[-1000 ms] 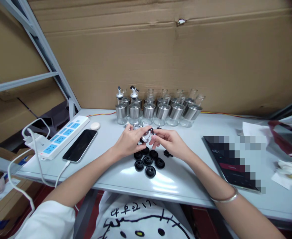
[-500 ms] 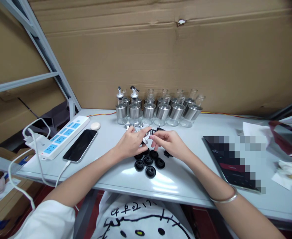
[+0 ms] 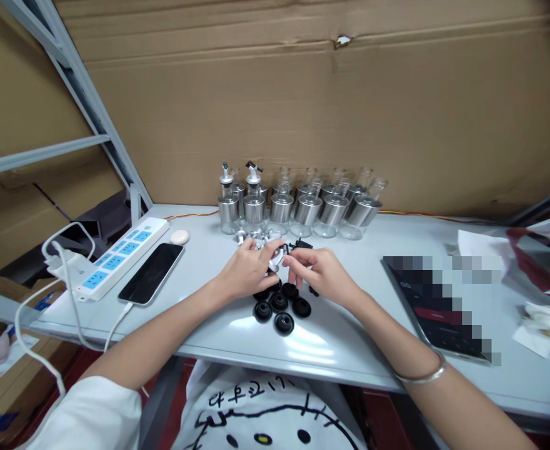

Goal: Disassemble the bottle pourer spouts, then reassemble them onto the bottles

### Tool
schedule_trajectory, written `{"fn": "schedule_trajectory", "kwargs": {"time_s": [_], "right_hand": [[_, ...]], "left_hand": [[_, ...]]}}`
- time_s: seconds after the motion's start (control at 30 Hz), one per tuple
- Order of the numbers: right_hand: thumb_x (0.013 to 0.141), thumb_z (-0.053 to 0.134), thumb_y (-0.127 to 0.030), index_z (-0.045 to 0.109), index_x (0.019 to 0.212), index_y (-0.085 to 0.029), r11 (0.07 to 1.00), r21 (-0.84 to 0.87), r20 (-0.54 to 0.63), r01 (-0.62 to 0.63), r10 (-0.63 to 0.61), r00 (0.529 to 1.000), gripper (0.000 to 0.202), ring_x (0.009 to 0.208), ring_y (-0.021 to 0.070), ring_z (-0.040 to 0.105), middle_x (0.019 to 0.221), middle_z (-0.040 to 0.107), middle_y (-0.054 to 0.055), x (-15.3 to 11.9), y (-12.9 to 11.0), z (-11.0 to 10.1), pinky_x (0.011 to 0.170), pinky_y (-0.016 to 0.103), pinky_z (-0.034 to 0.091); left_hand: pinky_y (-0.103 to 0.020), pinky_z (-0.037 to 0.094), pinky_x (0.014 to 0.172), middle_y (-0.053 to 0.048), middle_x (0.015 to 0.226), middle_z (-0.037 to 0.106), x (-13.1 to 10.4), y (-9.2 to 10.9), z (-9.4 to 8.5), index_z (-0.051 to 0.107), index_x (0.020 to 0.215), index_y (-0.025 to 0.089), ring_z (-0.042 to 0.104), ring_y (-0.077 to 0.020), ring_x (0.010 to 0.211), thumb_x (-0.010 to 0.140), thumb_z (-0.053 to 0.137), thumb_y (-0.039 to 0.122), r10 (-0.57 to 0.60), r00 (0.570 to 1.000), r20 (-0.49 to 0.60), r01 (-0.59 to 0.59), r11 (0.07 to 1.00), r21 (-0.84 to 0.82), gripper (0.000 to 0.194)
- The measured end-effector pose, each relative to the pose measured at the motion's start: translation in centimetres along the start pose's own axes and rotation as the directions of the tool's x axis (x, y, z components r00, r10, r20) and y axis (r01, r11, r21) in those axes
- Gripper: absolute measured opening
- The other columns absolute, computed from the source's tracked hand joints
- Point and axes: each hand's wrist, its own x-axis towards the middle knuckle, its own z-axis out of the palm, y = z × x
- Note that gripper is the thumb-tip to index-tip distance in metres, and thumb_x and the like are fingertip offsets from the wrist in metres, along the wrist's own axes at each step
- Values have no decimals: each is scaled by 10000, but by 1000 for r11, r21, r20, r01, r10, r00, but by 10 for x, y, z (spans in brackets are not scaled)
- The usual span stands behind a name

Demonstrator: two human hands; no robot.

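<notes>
My left hand (image 3: pixel 245 270) is closed around a silver-white pourer spout (image 3: pixel 276 260), gripping it between thumb and fingers. At its upper end sits a small black flap (image 3: pixel 285 249), pinched by my right hand (image 3: pixel 325 275); the fingertips partly hide it. Below both hands lie several round black stoppers (image 3: pixel 284 323), some partly covered by my left hand. More silver-white spouts (image 3: pixel 257 238) lie just beyond my left fingers. Small black flaps (image 3: pixel 303 244) are spread behind my right hand, and a few poke out beneath it.
Glass bottles with steel sleeves (image 3: pixel 307 209) line the back by the cardboard wall (image 3: pixel 256 94); two at front left carry pourers. At left are a power strip (image 3: pixel 125 256), a phone (image 3: pixel 152 274) and a white round case (image 3: pixel 180 237). A tablet (image 3: pixel 434 306) lies right.
My right hand has shifted slightly and its fingers have curled in at the spout, now covering more of the small black pieces beneath it. My left hand keeps its hold.
</notes>
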Motion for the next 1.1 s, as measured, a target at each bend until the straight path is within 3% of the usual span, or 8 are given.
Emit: {"fn": "schedule_trajectory", "kwargs": {"time_s": [0.23, 0.37, 0.47, 0.67, 0.9, 1.1], "right_hand": [[876, 459, -390, 582, 668, -166, 999, 48, 9, 13, -14, 1000, 329, 450, 107, 565, 522, 617, 3, 1, 1, -2, 509, 226, 421], [875, 447, -475, 619, 731, -147, 915, 402, 101, -45, 4, 995, 398, 509, 124, 590, 622, 657, 39, 3, 5, -5, 582, 272, 459], [818, 572, -444, 637, 777, -157, 815, 574, 161, -78, -19, 987, 298, 558, 109, 563, 675, 636, 16, 5, 7, -8, 614, 273, 452], [769, 646, -391, 682, 872, -169, 808, 577, 256, -119, -40, 966, 248, 602, 88, 431, 662, 527, -23, 4, 5, -11, 622, 255, 382], [713, 708, -349, 678, 879, -189, 730, 664, 258, -165, -16, 966, 233, 605, 84, 425, 695, 537, -29, 4, 6, -7, 611, 239, 369], [684, 731, -354, 656, 857, -181, 733, 665, 220, -144, -8, 975, 256, 612, 89, 426, 693, 514, -30, 3, 8, -4, 593, 231, 358]], "left_hand": [[-372, 393, 787, -44, 889, 674, 0, 1, -1, 286, 1233, 125, 586, -200, 656, 770, 466, 207, 4, 1000, -12, -4, 1000, -3, 504], [-369, 403, 780, -38, 866, 669, 0, 0, -4, 287, 1226, 137, 572, -205, 676, 749, 448, 239, -5, 998, -70, -1, 996, -84, 514], [-377, 404, 787, -34, 856, 660, 0, 0, -7, 284, 1232, 150, 558, -206, 682, 726, 440, 259, 30, 994, -101, -44, 989, -142, 540], [-402, 415, 814, -34, 842, 653, -2, -1, -7, 304, 1229, 163, 568, -208, 709, 708, 429, 263, 86, 986, -143, -115, 972, -207, 545], [-444, 413, 867, -12, 793, 654, -1, 0, -7, 351, 1190, 167, 569, -190, 622, 671, 402, 258, 118, 979, -164, -152, 964, -219, 529], [-429, 415, 866, -7, 817, 657, -1, 0, -7, 346, 1204, 167, 564, -169, 587, 672, 403, 231, 161, 966, -201, -201, 959, -200, 538]]}}
